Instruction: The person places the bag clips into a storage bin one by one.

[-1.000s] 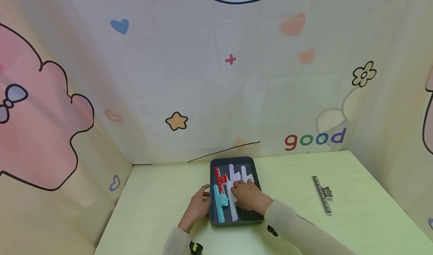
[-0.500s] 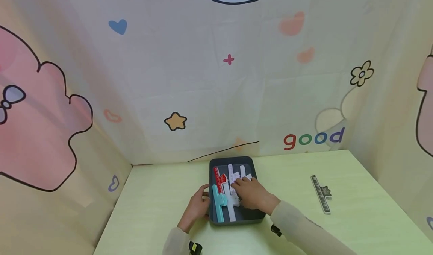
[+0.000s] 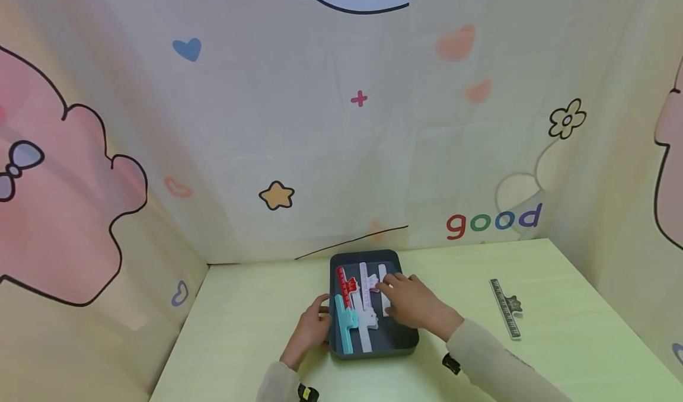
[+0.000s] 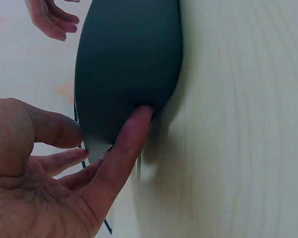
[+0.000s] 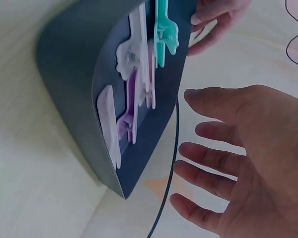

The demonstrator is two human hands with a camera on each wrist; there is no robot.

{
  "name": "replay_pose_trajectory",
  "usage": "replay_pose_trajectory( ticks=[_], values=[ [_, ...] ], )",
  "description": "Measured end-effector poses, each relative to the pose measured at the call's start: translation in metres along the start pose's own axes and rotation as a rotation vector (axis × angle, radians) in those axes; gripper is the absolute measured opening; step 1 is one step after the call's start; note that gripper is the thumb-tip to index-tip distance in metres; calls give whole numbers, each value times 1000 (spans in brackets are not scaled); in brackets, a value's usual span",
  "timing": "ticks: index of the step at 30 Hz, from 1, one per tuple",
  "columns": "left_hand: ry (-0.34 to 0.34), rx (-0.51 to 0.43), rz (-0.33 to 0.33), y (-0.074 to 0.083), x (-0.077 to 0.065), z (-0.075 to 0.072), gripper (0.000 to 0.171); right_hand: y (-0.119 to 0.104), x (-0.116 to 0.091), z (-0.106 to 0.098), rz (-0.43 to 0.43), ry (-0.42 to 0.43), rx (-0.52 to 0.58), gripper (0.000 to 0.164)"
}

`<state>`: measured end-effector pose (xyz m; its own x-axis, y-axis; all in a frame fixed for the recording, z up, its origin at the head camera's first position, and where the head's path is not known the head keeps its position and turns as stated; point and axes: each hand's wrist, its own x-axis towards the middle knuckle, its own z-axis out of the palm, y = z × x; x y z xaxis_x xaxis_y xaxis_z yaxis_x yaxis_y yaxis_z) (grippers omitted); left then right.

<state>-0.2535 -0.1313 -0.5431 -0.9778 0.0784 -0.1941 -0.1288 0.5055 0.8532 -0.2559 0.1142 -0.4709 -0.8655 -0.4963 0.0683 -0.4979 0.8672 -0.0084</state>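
A dark grey tray (image 3: 395, 344) holds several long clips. Inside are a red clip (image 3: 344, 286), a teal clip (image 3: 345, 325), a white clip (image 3: 365, 334), a pale purple clip (image 3: 365, 283) and another white clip (image 3: 382, 270) toward the right. My left hand (image 3: 311, 329) touches the tray's outer left wall, fingers spread against it in the left wrist view. Over the tray's right side hovers my right hand (image 3: 413, 302), partly covering the right white clip in the head view. The right wrist view shows its fingers apart with nothing between them.
A black clip with keyboard markings (image 3: 506, 310) lies on the light table (image 3: 245, 313), right of the tray. Behind the table hangs a printed cloth backdrop (image 3: 320, 123), with cloth on both sides too.
My right hand has moved right from the middle of the tray, away from the clips there. The lower white clip now lies farther left, beside the teal one. My left hand stays put.
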Motion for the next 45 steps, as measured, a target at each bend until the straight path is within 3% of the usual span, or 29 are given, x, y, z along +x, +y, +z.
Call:
replay_pose_trajectory(
  ticks=[19, 33, 45],
  values=[
    [-6, -2, 16, 0, -3, 0, 54, 58, -39, -17, 21, 194, -25, 50],
    [-10, -16, 14, -1, -1, 0, 54, 113, -81, -13, 101, 242, 21, 49],
    [1, 11, 26, -2, -2, 0, 53, 145, -112, -6, 164, 232, 54, 47]
  ],
)
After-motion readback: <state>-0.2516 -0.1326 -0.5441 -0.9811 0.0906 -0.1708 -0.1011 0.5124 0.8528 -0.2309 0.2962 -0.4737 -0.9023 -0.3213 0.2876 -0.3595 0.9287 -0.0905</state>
